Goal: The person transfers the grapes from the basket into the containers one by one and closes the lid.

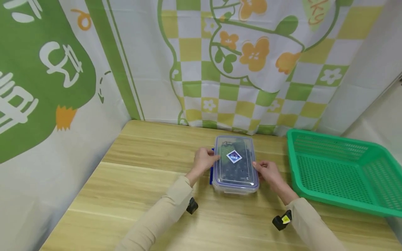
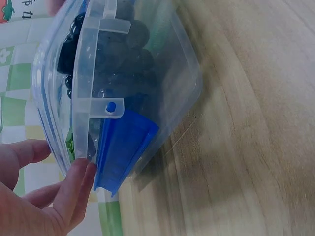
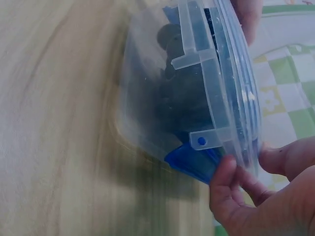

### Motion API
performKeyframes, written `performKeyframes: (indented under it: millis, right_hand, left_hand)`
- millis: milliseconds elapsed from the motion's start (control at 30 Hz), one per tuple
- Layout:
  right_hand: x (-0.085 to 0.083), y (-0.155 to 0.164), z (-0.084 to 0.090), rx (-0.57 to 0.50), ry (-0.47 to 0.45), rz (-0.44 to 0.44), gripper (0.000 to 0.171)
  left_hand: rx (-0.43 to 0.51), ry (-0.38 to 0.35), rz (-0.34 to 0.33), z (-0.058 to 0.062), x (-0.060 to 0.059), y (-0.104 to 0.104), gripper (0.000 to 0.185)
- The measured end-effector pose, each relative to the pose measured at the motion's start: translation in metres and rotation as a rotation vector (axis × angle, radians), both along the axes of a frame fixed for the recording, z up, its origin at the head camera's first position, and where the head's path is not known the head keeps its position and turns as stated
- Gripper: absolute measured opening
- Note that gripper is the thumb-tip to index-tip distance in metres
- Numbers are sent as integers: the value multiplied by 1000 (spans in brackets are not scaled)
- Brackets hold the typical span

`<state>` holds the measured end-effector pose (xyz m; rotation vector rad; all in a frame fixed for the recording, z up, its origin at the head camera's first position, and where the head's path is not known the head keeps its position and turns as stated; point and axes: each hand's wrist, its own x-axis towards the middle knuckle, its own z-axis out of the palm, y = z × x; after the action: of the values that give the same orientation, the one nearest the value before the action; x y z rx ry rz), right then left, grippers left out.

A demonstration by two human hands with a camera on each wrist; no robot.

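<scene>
A clear plastic food container (image 1: 236, 190) stands on the table, with its see-through, purple-edged lid (image 1: 242, 176) on top. Dark round pieces (image 2: 130, 39) and a bit of something green show through the plastic. At the container's left side, my left hand (image 1: 203, 161) holds the lid's rim, thumb above and fingertips along the edge. Opposite it, my right hand (image 1: 270, 171) pinches the lid's rim between thumb and fingers. A blue side latch (image 2: 125, 147) hangs swung out on the left, and another blue latch (image 3: 194, 162) hangs on the right.
A green perforated plastic basket (image 1: 334, 204) stands to the right of the container. The wood-grain table (image 1: 125, 195) meets a patterned green, yellow and white cloth (image 1: 210, 90) at the back. White cloth hangs along the left side.
</scene>
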<state>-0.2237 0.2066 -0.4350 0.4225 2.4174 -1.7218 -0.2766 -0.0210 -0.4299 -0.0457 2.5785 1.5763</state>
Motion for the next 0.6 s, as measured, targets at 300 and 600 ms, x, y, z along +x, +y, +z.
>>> performKeyframes:
  millis: [300,600]
  right_hand:
    - [-2,5,-7,-131,-134,77,51]
    - [-7,4,-3,-128,-123,77,58]
  left_hand:
    - [151,-141,30,-7,-4,0,25]
    - [201,-240,40,-7,-12,2,28]
